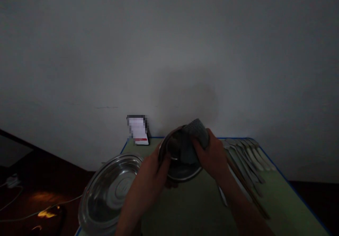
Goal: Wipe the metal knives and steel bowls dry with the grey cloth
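A metal bowl (pixel 185 174) is held up over the green table, its inside turned toward me. My left hand (pixel 157 170) grips its left rim, thumb inside and fingers underneath. At the right rim, my right hand (pixel 210 155) is closed on a grey cloth (pixel 197 133). The cloth folds over the upper right edge and hangs down against the bowl's inside. Some of my right fingers are hidden behind the bowl and cloth.
A large steel basin (pixel 90 197) stands at the table's left edge. On the right lie chopsticks (pixel 249 188) and several spoons (pixel 249 155). A phone (pixel 139 130) leans against the wall (pixel 169 45) behind the table (pixel 182 211). A cable (pixel 34 215) runs at lower left.
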Action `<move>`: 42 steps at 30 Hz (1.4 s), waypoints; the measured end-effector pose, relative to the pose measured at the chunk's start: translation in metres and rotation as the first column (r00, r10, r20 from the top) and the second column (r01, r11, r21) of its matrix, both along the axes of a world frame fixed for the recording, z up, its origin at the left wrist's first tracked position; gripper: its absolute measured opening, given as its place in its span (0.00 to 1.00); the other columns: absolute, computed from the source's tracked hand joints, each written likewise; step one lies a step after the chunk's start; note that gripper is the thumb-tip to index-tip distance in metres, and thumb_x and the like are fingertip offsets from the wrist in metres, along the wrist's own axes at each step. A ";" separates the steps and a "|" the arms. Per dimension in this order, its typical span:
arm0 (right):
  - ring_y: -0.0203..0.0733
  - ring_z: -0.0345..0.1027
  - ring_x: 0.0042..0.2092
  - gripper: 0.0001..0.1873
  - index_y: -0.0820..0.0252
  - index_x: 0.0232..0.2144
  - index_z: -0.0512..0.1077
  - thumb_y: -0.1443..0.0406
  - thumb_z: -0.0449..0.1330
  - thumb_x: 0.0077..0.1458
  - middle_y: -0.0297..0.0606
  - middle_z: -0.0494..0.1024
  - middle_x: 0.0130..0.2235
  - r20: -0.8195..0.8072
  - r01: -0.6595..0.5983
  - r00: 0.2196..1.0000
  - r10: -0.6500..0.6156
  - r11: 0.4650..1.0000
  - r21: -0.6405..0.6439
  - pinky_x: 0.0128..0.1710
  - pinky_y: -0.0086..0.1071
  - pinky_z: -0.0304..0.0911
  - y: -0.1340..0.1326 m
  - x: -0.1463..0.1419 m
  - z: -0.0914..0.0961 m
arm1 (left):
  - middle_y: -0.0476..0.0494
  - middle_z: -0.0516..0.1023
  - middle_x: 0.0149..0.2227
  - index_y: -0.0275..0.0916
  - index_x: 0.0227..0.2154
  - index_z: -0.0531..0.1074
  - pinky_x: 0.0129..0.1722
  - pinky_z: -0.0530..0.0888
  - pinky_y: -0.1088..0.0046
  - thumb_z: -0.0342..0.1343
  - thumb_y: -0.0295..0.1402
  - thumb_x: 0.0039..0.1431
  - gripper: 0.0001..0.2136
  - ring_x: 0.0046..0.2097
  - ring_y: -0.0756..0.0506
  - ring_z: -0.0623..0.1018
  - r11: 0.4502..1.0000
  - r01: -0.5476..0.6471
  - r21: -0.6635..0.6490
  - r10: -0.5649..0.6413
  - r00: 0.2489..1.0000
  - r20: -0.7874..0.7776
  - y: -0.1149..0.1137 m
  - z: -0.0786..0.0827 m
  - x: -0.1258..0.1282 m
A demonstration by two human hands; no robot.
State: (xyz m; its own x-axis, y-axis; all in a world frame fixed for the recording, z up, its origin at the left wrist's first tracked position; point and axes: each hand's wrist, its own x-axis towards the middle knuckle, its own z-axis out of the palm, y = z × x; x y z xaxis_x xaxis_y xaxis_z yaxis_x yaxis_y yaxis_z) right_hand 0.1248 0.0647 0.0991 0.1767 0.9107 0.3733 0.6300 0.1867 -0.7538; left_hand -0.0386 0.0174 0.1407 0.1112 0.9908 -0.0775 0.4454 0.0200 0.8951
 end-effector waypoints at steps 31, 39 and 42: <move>0.44 0.67 0.33 0.13 0.58 0.28 0.66 0.55 0.53 0.54 0.40 0.72 0.30 0.040 -0.023 0.999 0.020 0.996 0.081 0.31 0.33 0.59 0.009 0.004 -0.009 | 0.44 0.79 0.42 0.43 0.55 0.65 0.39 0.73 0.68 0.43 0.40 0.62 0.19 0.40 0.41 0.78 0.991 0.003 0.130 0.018 0.988 -0.153 0.002 0.000 0.002; 0.43 0.70 0.29 0.16 0.61 0.25 0.70 0.55 0.54 0.53 0.40 0.75 0.25 -0.099 -0.206 0.977 0.190 0.960 -0.191 0.27 0.31 0.59 0.006 0.012 -0.001 | 0.40 0.78 0.43 0.39 0.56 0.60 0.25 0.75 0.71 0.44 0.46 0.61 0.24 0.28 0.46 0.79 0.988 -0.138 0.073 0.138 0.990 0.003 0.005 -0.004 0.008; 0.42 0.70 0.32 0.08 0.60 0.30 0.70 0.61 0.56 0.51 0.40 0.76 0.30 -0.014 -0.196 0.980 0.196 0.971 -0.137 0.30 0.32 0.60 0.008 0.023 0.000 | 0.40 0.80 0.33 0.35 0.40 0.72 0.26 0.73 0.70 0.43 0.49 0.60 0.23 0.26 0.44 0.78 0.997 -0.067 0.032 0.071 0.981 -0.182 0.005 -0.003 0.004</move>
State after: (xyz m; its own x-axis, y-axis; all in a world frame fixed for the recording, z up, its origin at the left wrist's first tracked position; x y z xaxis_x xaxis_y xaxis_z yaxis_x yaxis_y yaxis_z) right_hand 0.1479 0.0726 0.0992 -0.0106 0.9701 0.2426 0.5913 0.2017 -0.7808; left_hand -0.0348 0.0228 0.1374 0.0287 0.9975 -0.0647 0.6001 0.0346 0.7992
